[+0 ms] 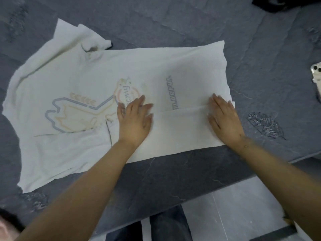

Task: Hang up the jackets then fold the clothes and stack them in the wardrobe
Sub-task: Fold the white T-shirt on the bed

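Observation:
A white T-shirt with a pastel printed design lies flat across a dark grey bedspread, collar toward the far left. Its near side is folded over into a long flap. My left hand lies flat on the flap's left end, fingers straight and spread. My right hand presses flat on the flap's right end near the hem. Neither hand grips the cloth.
A phone in a pale case lies at the right edge of the bed. A dark garment sits at the far right corner. The bed's near edge runs below my arms, with pale floor tiles and my legs beyond it.

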A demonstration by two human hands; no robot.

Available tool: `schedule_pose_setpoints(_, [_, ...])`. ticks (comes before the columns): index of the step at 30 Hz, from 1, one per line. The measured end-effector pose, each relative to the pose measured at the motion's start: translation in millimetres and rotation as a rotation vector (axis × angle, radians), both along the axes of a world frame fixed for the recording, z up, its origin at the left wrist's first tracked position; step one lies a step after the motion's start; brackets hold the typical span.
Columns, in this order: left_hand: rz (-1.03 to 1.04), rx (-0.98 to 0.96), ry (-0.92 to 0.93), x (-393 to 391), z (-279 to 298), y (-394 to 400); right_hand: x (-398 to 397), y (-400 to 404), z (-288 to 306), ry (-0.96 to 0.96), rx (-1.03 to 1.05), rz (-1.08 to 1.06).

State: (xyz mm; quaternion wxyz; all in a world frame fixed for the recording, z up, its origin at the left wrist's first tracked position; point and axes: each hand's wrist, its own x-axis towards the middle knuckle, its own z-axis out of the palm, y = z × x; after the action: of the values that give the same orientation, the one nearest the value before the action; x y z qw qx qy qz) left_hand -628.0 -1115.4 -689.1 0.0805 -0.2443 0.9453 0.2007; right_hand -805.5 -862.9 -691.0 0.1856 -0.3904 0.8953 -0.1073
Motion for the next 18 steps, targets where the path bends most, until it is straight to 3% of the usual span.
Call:
schedule_pose_setpoints(5, [0.072,-0.064,0.113,-87,12,-65,-68,-75,18,0.033,-0.173,-0.065])
schedule_pose_setpoints(11, [0.114,-0.066,-0.025,-152,-7,-114,-161,-146,8,0.060,-0.017,-0.075])
schedule_pose_setpoints(15, [0.049,-0.023,-0.147,-176,-17,-136,-189,-157,-1,-0.105,0.161,-0.091])
schedule_pose_setpoints(18, [0.031,0.141,-0.175,-182,-17,-145,-198,-157,3,-0.224,0.234,-0.077])
